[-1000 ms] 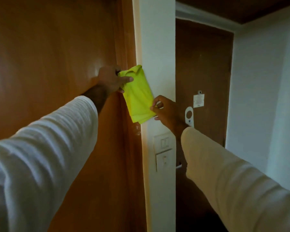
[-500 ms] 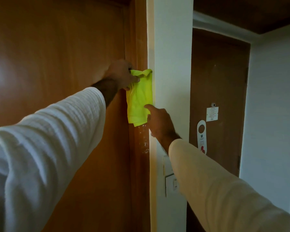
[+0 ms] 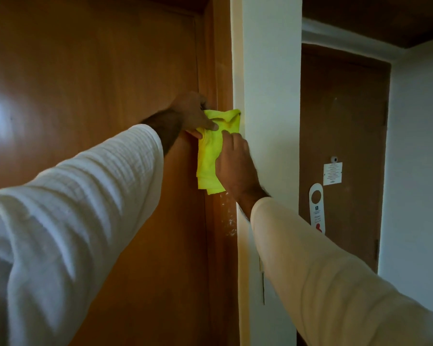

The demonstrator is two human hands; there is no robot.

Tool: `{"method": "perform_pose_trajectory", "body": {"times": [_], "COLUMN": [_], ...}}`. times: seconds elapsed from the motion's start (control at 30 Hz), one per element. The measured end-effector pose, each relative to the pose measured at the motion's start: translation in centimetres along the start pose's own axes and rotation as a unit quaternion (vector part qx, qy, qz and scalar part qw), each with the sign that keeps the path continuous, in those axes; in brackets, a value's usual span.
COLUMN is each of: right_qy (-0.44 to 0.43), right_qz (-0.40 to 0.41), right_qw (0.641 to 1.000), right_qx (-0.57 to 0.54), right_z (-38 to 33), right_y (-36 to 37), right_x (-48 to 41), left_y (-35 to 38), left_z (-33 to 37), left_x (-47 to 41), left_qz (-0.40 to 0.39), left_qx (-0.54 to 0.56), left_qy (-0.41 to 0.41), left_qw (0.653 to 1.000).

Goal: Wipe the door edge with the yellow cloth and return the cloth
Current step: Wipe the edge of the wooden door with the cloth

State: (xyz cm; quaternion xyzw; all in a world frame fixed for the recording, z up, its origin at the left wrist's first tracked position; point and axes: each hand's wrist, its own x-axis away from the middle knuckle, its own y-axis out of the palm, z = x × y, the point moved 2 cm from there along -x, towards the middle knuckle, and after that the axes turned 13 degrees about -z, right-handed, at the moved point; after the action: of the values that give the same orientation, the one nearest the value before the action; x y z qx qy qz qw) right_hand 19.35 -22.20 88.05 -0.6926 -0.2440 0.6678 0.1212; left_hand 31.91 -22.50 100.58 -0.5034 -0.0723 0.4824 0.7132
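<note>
1. You face one big wooden door [image 3: 90, 96] on your left; its edge [image 3: 221, 78] runs up beside one white wall [image 3: 270, 96]; a second, darker door [image 3: 340, 121] stands well back on the right, so two doors in all
2. Your two sleeves fill the lower frame, one per arm; both arms reach up to the same spot on the edge
3. There is one cloth [image 3: 209, 156], yellow and folded, hanging flat against the edge at about your head height; its top corner touches the wall
4. Your left hand [image 3: 190, 113] pinches the cloth's top against the door, thumb on the front; your right hand [image 3: 234, 163] lies over the cloth's right side, fingers [image 3: 229, 138] curled onto it, pressing it to the edge; whether that hand grips or only presses I cannot tell
5. Progress, as I judge it: you are in the wiping itself; one patch of pale smears [image 3: 229, 221] shows on the edge just below the cloth, so that stretch looks undone; the edge above looks plain, though the light is dim; returning the cloth is not yet begun, and where it goes is not in view
6. Smallest: one notice [image 3: 332, 174] and one hanger [image 3: 317, 208] on the far door
</note>
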Motion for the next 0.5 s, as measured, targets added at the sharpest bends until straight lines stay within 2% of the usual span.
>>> {"method": "perform_pose_trajectory", "body": {"times": [0.03,0.1,0.17,0.2,0.3,0.4,0.47,0.5], "right_qy": [0.003,-0.001,0.022,0.03,0.032,-0.007,-0.001,0.007], "right_qz": [0.013,0.029,0.016,0.011,0.027,0.045,0.063,0.067], "right_qw": [1.0,0.999,0.994,0.995,0.997,0.998,0.998,0.997], "right_qx": [0.006,0.045,0.104,0.099,0.07,0.038,0.02,0.024], "right_z": [-0.1,-0.8,-1.3,-1.5,-1.2,-0.6,-0.8,-0.9], "right_y": [-0.2,0.0,0.4,1.0,3.2,4.7,4.8,4.9], "right_x": [-0.3,-1.0,-1.7,-1.8,-1.4,-1.0,-1.1,-1.3], "left_y": [-0.2,-0.6,-0.7,-0.4,1.3,2.6,3.2,3.4], "left_z": [-0.4,-2.1,-4.8,-6.4,-10.8,-14.1,-15.2,-15.5], "left_x": [0.3,1.4,2.5,2.8,2.9,2.5,2.3,2.1], "left_qz": [0.018,0.103,0.197,0.213,0.182,0.184,0.203,0.21], "left_qx": [-0.013,-0.075,-0.192,-0.255,-0.391,-0.518,-0.565,-0.572], "left_qy": [0.013,0.059,0.106,0.11,0.082,0.064,0.05,0.047], "left_qw": [1.0,0.99,0.956,0.937,0.898,0.833,0.798,0.791]}}
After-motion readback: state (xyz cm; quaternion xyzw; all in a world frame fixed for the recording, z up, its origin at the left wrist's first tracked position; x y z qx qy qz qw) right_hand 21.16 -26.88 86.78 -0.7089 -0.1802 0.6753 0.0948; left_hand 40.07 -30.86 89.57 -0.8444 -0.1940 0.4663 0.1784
